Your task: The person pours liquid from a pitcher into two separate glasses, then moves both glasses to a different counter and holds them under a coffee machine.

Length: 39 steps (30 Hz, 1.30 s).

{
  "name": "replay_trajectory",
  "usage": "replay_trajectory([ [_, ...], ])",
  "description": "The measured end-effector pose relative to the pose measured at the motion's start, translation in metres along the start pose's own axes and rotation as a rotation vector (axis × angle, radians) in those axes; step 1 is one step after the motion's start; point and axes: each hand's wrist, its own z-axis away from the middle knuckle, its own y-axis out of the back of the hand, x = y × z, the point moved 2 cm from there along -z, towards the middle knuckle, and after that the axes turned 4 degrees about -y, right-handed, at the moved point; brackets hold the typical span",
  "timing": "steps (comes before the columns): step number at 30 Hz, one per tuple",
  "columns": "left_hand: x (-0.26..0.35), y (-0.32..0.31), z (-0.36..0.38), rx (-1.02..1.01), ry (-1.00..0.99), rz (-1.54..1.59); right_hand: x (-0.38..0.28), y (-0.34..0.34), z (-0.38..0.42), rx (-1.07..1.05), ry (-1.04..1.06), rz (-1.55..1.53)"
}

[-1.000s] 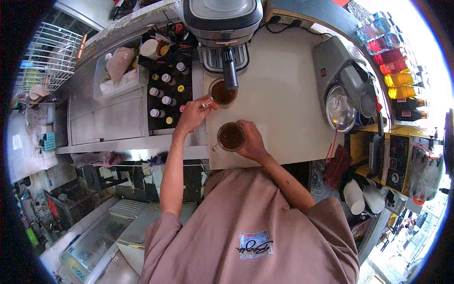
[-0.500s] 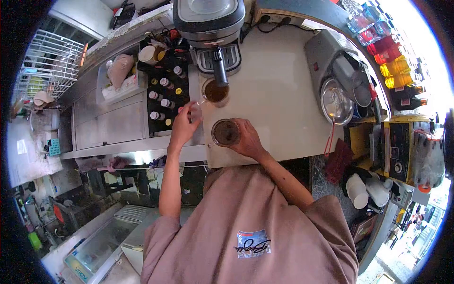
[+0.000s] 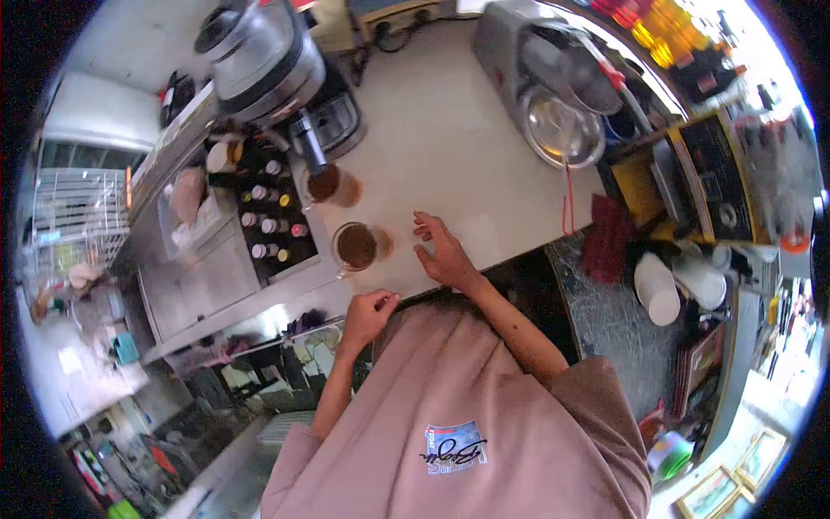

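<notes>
My left hand (image 3: 370,317) is at the counter's front edge with its fingers curled closed. Whatever may be inside them is hidden. Over the counter, my right hand (image 3: 444,254) is open, fingers apart and nothing in it. To the left of that hand, a glass mug (image 3: 356,247) of dark brown drink stands upright, touched by neither hand. Its handle faces the front. Behind it, a second glass mug (image 3: 325,185) with brown liquid stands below the black portafilter handle (image 3: 309,147) of the espresso machine (image 3: 268,73).
Several capped bottles (image 3: 270,227) fill a dark rack left of the mugs. A steel bowl (image 3: 564,130) rests by a grey appliance (image 3: 501,43) at the back right. A red cloth (image 3: 605,242) hangs beside the counter (image 3: 432,112); white cups (image 3: 657,290) lie farther right.
My right hand has let go of the front mug and moved away, opening. My left hand has drawn back from beside the rear mug to the counter edge. The camera view has turned.
</notes>
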Motion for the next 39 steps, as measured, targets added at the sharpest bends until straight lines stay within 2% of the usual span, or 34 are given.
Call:
replay_trajectory([
  [2, 0.023, -0.016, -0.015, -0.122, 0.001, -0.097, 0.004, 0.012, 0.014, 0.044, -0.057, -0.006],
  [4, 0.040, -0.035, -0.030, -0.166, -0.149, -0.071, 0.006, 0.029, 0.032, 0.099, -0.115, -0.032],
  [7, 0.074, -0.054, -0.053, -0.262, -0.256, -0.218, 0.015, 0.054, 0.062, 0.253, -0.116, -0.062],
  [12, 0.114, -0.089, -0.084, -0.360, -0.406, -0.250, 0.022, 0.112, 0.127, 0.462, -0.244, -0.003],
  [14, 0.128, -0.109, -0.088, -0.393, -0.452, -0.269, 0.030, 0.138, 0.164, 0.540, -0.282, 0.070],
  [16, 0.140, -0.134, -0.090, -0.367, -0.580, -0.261, 0.035, 0.162, 0.208, 0.662, -0.368, 0.155],
  [17, 0.148, -0.147, -0.086, -0.392, -0.603, -0.265, 0.044, 0.169, 0.233, 0.785, -0.299, 0.163],
  [21, 0.187, -0.217, -0.058, -0.511, -0.713, -0.268, 0.047, 0.203, 0.339, 0.927, -0.387, 0.244],
  [24, 0.218, -0.273, -0.031, -0.648, -0.798, -0.303, 0.046, 0.221, 0.413, 1.171, -0.453, 0.241],
  [26, 0.235, -0.312, -0.011, -0.788, -0.858, -0.286, 0.037, 0.230, 0.465, 1.416, -0.501, 0.481],
  [27, 0.244, -0.329, 0.000, -0.844, -0.841, -0.302, 0.039, 0.228, 0.491, 1.544, -0.567, 0.381],
  [28, 0.250, -0.345, 0.008, -0.888, -0.862, -0.309, 0.037, 0.224, 0.517, 1.584, -0.597, 0.381],
  [30, 0.263, -0.380, 0.022, -0.963, -0.953, -0.306, 0.032, 0.218, 0.572, 1.770, -0.776, 0.530],
  [31, 0.268, -0.395, 0.028, -1.003, -0.982, -0.314, 0.031, 0.214, 0.598, 1.813, -0.801, 0.530],
  [33, 0.275, -0.423, 0.039, -1.035, -1.071, -0.335, 0.027, 0.198, 0.653, 2.022, -0.905, 0.545],
  [34, 0.283, -0.432, 0.047, -1.079, -1.095, -0.340, 0.028, 0.192, 0.681, 2.061, -0.937, 0.544],
  [36, 0.295, -0.449, 0.060, -1.116, -1.105, -0.498, 0.028, 0.184, 0.739, 2.291, -0.878, 0.689],
  [38, 0.293, -0.464, 0.062, -1.151, -1.138, -0.532, 0.005, 0.189, 0.783, 2.433, -0.899, 0.751],
  [39, 0.291, -0.468, 0.062, -1.148, -1.150, -0.564, 0.000, 0.192, 0.813, 2.426, -0.970, 0.828],
])
